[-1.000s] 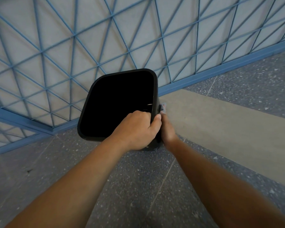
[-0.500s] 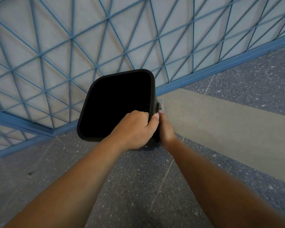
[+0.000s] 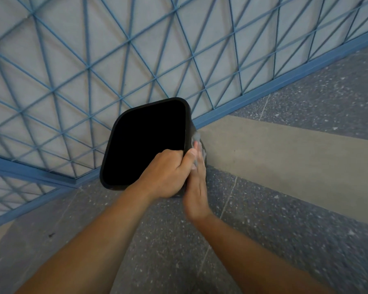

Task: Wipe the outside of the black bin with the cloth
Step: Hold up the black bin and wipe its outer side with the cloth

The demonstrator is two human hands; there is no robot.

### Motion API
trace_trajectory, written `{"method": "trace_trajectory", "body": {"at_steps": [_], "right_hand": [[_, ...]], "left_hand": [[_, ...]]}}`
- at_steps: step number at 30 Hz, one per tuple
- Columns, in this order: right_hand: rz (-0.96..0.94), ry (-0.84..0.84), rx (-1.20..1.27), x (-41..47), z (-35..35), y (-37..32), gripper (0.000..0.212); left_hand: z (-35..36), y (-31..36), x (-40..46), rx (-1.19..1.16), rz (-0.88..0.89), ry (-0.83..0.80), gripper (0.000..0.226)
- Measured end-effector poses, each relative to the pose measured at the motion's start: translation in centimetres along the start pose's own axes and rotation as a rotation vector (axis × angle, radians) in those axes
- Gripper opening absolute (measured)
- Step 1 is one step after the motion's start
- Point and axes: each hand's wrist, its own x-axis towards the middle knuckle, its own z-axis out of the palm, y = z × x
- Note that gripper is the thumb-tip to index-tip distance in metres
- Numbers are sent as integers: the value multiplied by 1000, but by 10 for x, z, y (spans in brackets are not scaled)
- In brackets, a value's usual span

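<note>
Left hand (image 3: 168,172) grips black bin (image 3: 115,132) rim – inside dark; right hand (image 3: 197,183) flat, pressing cloth (image 3: 196,137) to its side

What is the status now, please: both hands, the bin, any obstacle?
Left hand grips black bin rim. Right hand presses cloth flat on bin's outer right side. Nothing in the way.

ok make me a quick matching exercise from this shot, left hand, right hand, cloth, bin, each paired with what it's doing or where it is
Column 1:
1. left hand
2. right hand
3. cloth
4. black bin

Column 2:
A. stands on the speckled floor by the blue lattice panel
B. grips the bin's near rim
C. lies flat along the bin's outer right side
D. pressed between a hand and the bin's wall

Pairs: 1-B, 2-C, 3-D, 4-A
</note>
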Motion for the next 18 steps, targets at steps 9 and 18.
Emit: {"method": "trace_trajectory", "body": {"at_steps": [9, 18], "right_hand": [[73, -83, -32, 92, -26, 35, 77], [575, -43, 15, 62, -45, 87, 92]], "left_hand": [[1, 2, -1, 60, 13, 32, 54], [1, 3, -1, 71, 24, 64, 55]]}}
